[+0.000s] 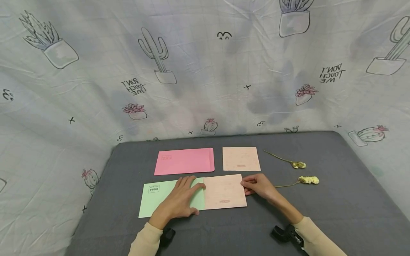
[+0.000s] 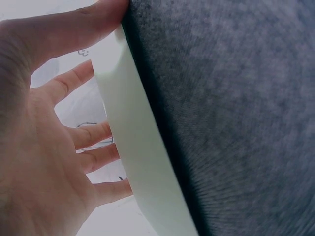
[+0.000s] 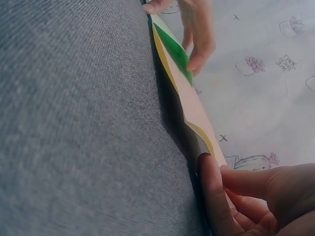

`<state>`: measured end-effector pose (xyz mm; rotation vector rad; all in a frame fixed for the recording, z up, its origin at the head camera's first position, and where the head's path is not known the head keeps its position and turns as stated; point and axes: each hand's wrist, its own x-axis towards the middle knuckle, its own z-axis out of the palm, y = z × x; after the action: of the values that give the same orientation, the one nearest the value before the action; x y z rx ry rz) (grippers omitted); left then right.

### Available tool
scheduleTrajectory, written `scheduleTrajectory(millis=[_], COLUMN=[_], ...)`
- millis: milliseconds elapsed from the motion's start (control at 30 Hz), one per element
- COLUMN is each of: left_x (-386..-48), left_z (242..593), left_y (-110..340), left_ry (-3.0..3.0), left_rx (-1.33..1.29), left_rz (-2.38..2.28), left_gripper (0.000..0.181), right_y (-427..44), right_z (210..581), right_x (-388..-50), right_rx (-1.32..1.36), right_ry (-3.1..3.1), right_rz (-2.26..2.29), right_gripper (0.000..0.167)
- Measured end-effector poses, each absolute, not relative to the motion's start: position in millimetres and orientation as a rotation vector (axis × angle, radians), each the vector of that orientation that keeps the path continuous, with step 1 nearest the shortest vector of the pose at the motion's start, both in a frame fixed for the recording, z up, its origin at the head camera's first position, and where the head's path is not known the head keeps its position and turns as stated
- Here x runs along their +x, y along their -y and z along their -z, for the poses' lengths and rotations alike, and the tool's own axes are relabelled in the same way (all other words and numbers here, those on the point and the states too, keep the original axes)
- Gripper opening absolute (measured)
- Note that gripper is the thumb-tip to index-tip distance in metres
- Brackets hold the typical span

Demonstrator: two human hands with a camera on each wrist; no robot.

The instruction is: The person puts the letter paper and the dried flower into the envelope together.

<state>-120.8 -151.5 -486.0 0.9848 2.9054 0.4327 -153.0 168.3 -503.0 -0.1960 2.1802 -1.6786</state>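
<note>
Across the middle of the grey table point(image 1: 105, 231) I can see a peach card point(image 1: 225, 193), with a pale green envelope point(image 1: 157, 199) meeting it at nine o'clock; twelve is the table's far side. How far the card reaches inside, I can't tell. The person's left hand point(image 1: 179, 199) is spread over the envelope's three o'clock end, fingers stretched apart, the thumb by the near edge. At the card's three o'clock edge, the right hand point(image 1: 257, 185) pinches it between thumb and fingers.

Around that card, a pink envelope point(image 1: 184, 161) lies flat at ten o'clock and a second peach card point(image 1: 241, 159) at one. One yellow flower point(image 1: 298, 165) rests at two o'clock; a paler flower point(image 1: 309, 180) lies at three, beyond the right hand.
</note>
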Motion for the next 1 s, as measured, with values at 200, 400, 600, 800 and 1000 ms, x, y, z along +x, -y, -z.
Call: scheduleTrajectory(millis=[200,400,600,800,1000], left_x=[-121.0,-121.0,-120.4,-121.2,-121.3], left_z=[484.9,483.8,483.9,484.1,483.3], left_y=[151.3,151.2,151.0,150.0,149.7], left_ry=[-2.905,-2.904,-2.897,-2.897,-2.894], left_rx=[0.986,0.993,0.988,0.983,0.972], left_rz=[-0.436,-0.448,-0.447,-0.445,-0.449], left_gripper=[0.074,0.074,0.073,0.072,0.072], right_y=[-165.7,-163.4,-157.7,-152.7,-150.9], right_z=[503.2,502.9,504.0,502.9,501.0], right_x=[-154.0,-153.3,-150.5,-149.3,-149.2], right_rx=[-0.205,-0.21,-0.199,-0.148,-0.118], right_ry=[-2.18,-2.2,-2.216,-2.21,-2.203], right_rz=[1.683,1.685,1.701,1.733,1.737], right_gripper=[0.028,0.027,0.026,0.024,0.029])
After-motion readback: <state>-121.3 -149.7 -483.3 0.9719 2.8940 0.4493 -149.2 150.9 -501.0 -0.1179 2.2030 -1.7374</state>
